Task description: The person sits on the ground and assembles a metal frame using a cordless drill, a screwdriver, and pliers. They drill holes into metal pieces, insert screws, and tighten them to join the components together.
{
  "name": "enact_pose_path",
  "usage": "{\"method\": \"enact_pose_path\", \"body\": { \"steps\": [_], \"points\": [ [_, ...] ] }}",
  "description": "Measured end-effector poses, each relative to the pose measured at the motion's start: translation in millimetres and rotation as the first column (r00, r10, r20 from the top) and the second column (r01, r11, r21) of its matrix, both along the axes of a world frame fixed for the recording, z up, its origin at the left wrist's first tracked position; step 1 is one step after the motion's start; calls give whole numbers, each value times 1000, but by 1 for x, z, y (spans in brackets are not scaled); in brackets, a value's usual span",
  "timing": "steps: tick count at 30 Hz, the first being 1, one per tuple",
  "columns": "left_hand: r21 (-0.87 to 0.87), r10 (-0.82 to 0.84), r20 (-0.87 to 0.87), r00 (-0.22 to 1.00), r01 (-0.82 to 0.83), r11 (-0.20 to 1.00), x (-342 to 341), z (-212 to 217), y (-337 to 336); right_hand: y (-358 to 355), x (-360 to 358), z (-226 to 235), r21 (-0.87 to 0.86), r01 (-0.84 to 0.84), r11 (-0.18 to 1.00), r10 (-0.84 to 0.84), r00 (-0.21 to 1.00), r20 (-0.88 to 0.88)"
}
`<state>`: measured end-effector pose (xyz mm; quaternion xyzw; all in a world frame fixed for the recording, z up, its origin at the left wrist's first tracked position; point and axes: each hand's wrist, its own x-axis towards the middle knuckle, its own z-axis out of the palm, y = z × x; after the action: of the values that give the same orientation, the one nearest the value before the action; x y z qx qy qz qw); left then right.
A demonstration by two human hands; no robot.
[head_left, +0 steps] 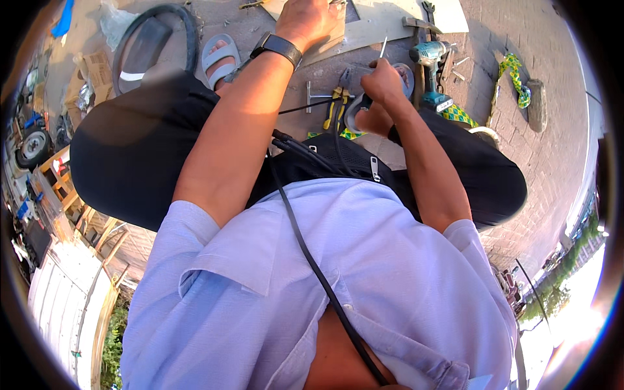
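Note:
My left hand (305,25), with a dark band on its wrist, is at the top edge over a brown wooden piece (336,31). Its fingertips are cut off or hidden, so its grip cannot be made out. My right hand (383,83) is closed around a screwdriver (383,48), whose thin shaft points up and away from me. Just left of that hand, yellow-handled pliers (336,107) lie on the paving beside a metal T-handle wrench (309,97). A teal cordless drill (429,53) stands to its right.
A hammer (420,24) and an open-end wrench (428,9) lie beyond the drill. Pale boards (374,36) are ahead. A black rubber ring (190,39) lies far left; a yellow-green strap (513,71) and a stone-like block (537,107) are right. Black cables (305,151) cross my lap.

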<state>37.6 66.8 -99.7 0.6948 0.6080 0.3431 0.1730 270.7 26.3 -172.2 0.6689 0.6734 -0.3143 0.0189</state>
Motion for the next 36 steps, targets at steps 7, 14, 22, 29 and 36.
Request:
{"method": "enact_pose_path", "body": {
  "steps": [7,14,22,29,36],
  "points": [
    [-17,43,-87,995,-44,999,-5,-34,6,-3,37,146,-209,217,954,-293,829,-476],
    [-19,82,-169,982,-86,996,-10,-48,14,-48,46,138,2,265,964,-224,817,-532],
    [-35,57,-220,974,-67,997,-15,-56,17,-40,41,124,72,249,966,-164,803,-573],
    [-16,69,-170,983,-73,997,-11,-55,14,-39,43,119,32,253,967,-179,764,-619],
    [12,64,-202,977,-63,998,-14,-54,16,-40,42,129,20,258,966,-190,758,-624]
  ]
}}
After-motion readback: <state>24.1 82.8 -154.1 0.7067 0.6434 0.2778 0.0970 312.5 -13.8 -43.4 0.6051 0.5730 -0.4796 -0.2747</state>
